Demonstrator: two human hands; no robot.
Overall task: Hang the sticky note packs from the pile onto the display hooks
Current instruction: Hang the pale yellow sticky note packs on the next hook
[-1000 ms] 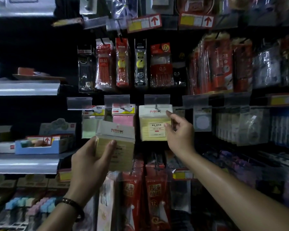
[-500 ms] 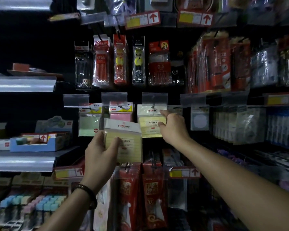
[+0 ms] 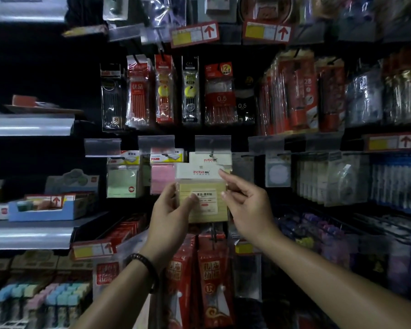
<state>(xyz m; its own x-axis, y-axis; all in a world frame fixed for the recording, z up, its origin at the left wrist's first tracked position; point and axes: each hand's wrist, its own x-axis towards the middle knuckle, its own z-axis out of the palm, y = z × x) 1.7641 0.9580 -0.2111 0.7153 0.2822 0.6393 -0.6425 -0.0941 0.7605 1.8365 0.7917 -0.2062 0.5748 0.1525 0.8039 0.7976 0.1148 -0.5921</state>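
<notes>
Since half a second ago the yellow sticky note pack [image 3: 207, 205] has gone up from lower left to frame centre, its white header now overlapping the hung pack [image 3: 210, 159] under the hook [image 3: 211, 153]. The right hand [image 3: 247, 205] has left that hung pack and pinches the carried one's right edge; the left hand [image 3: 171, 210] has its grip closed on the left edge, thumb in front. Just left hang a pink pack [image 3: 160, 179] and a green pack [image 3: 121, 184]; a clear tag holder [image 3: 212, 143] sits directly above the hook.

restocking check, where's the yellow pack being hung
Head view, centre: the yellow pack is held between left hand and right hand, below the hooked pack.
</notes>
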